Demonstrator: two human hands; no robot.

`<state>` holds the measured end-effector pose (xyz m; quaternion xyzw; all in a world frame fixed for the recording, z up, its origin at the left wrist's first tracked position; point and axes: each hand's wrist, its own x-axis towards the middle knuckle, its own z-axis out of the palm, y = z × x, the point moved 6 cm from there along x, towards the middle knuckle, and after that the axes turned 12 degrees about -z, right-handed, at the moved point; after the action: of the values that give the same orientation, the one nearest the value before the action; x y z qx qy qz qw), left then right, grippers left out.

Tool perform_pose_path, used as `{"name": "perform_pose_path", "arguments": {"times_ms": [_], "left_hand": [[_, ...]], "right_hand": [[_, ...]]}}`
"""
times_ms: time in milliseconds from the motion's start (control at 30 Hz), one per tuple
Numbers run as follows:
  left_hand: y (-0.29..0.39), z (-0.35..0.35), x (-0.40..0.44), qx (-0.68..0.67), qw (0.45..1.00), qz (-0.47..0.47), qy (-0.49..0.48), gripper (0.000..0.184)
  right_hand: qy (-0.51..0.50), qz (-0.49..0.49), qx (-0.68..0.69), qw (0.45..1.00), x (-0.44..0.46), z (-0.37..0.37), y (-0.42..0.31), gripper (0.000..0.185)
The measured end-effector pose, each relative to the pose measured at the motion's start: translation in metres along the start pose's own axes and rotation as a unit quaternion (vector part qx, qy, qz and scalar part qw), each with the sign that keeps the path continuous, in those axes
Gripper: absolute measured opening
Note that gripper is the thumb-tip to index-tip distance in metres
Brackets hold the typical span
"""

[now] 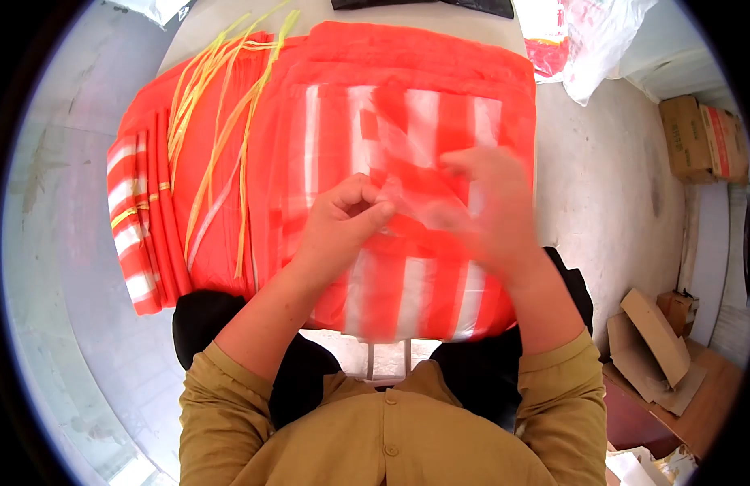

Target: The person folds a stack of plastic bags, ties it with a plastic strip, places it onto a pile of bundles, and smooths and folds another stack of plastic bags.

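In front of me lies a stack of red and white striped plastic bags on larger red plastic sheeting. My left hand is closed over the stack, thumb and index finger pinched on a striped bag. My right hand is smeared by motion on the right side of the stack, so its grip cannot be made out. Between the hands the red and clear film is blurred and appears lifted.
Yellow and orange ties drape over the red sheeting at left, beside rolled striped bundles. A black item lies at the far edge. Cardboard boxes stand at right, and an opened carton sits lower right.
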<state>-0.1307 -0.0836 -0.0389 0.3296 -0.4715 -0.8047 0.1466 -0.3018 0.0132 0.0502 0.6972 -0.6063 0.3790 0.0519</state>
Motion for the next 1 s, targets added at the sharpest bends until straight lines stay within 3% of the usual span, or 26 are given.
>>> {"name": "perform_pose_path", "arguments": {"times_ms": [133, 233, 333, 433, 467, 533, 633, 700, 800, 867, 1000], "left_hand": [[-0.003, -0.003, 0.002, 0.037, 0.999, 0.018, 0.009, 0.008], [0.003, -0.002, -0.001, 0.031, 0.999, 0.006, 0.010, 0.013], [0.001, -0.002, 0.000, 0.038, 0.999, 0.008, -0.002, 0.016], [0.002, -0.003, -0.001, 0.026, 1.000, 0.008, -0.001, 0.018], [0.002, -0.003, -0.001, 0.023, 1.000, 0.007, 0.003, 0.019], [0.000, -0.003, -0.001, 0.020, 1.000, 0.009, 0.015, 0.020], [-0.005, -0.002, 0.002, 0.001, 1.000, 0.013, 0.021, 0.026], [-0.005, -0.001, 0.001, -0.037, 0.999, 0.008, 0.005, 0.037], [-0.002, -0.003, 0.000, -0.062, 0.998, -0.004, -0.010, 0.054], [0.001, -0.002, 0.000, -0.050, 0.998, 0.000, -0.024, 0.057], [0.001, 0.000, -0.001, -0.025, 0.999, -0.002, -0.023, 0.057]], "right_hand": [[-0.135, 0.048, 0.092, 0.985, -0.010, 0.035, -0.013, 0.017], [-0.065, 0.045, 0.082, 0.994, -0.007, 0.028, 0.001, 0.008], [0.008, 0.250, 0.147, 0.957, -0.005, 0.000, 0.030, 0.005], [0.165, 0.148, 0.105, 0.969, -0.002, -0.034, 0.042, 0.007], [0.122, 0.101, 0.051, 0.986, -0.002, -0.037, 0.035, 0.016], [0.058, -0.103, -0.012, 0.993, 0.000, -0.021, 0.003, 0.025], [-0.050, -0.130, -0.007, 0.990, 0.001, 0.018, -0.038, 0.039], [-0.066, -0.149, -0.018, 0.987, -0.011, 0.038, -0.043, 0.045], [-0.045, -0.121, -0.032, 0.991, -0.019, 0.038, -0.020, 0.047], [-0.035, -0.037, -0.076, 0.996, -0.006, 0.014, -0.008, 0.044], [0.135, 0.086, -0.027, 0.987, -0.002, -0.028, 0.038, 0.033]]}}
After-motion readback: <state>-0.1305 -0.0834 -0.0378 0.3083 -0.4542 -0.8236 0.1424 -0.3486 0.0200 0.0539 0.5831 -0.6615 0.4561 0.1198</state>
